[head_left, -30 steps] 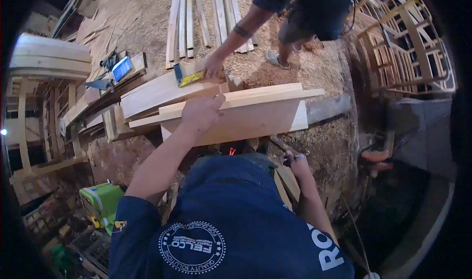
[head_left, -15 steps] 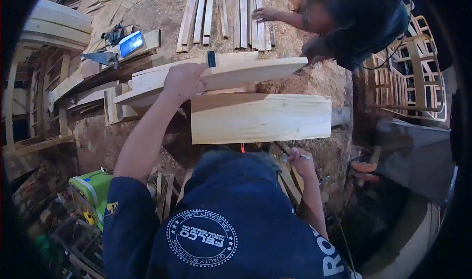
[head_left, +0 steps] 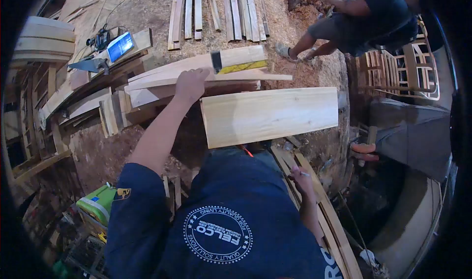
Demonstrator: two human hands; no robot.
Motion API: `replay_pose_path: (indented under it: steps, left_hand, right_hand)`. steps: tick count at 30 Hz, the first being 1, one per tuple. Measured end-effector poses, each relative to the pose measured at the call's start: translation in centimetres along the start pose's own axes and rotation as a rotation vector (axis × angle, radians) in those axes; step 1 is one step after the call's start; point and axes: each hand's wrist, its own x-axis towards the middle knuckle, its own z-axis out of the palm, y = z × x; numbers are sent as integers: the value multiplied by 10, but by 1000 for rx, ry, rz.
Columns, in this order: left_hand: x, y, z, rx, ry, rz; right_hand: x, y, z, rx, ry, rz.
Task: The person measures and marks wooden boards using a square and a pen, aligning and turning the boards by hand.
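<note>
My left hand (head_left: 191,85) is closed on the upper edge of a long board (head_left: 236,76), which is tilted behind a wide pale board (head_left: 270,114). The wide board lies in front of my body with its broad face up. Low on the right, my right hand (head_left: 301,178) is closed around a thin, pen-like marker (head_left: 305,174). A try square with a dark stock and a yellow blade (head_left: 243,67) rests on a board just beyond my left hand.
A saw (head_left: 88,65) and a blue-and-white box (head_left: 120,46) sit at the left. Long strips (head_left: 189,13) lie on the sawdust ahead. A co-worker (head_left: 364,21) bends at upper right. A green case (head_left: 97,203) stands lower left; wooden frames (head_left: 418,67) are at right.
The long board in my left hand has lowered beside the square, after being lifted off the wide board. The co-worker's hand has left the square, and the co-worker has moved right.
</note>
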Motion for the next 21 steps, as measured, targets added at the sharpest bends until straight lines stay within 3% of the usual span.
replay_pose_path:
  steps: [1,11,16,21]
  left_hand:
    - [-6,-5,1,-21,15,-3]
    - [-69,-36,2,-127,240,-46]
    - [-71,-35,4,-167,229,-108]
    - [-66,-35,-4,-242,176,-107]
  right_hand:
    - [0,0,2,-116,7,9]
    - [-6,-11,5,166,-47,52]
    - [4,-17,2,71,-24,-51]
    - [-3,-35,2,66,-60,42]
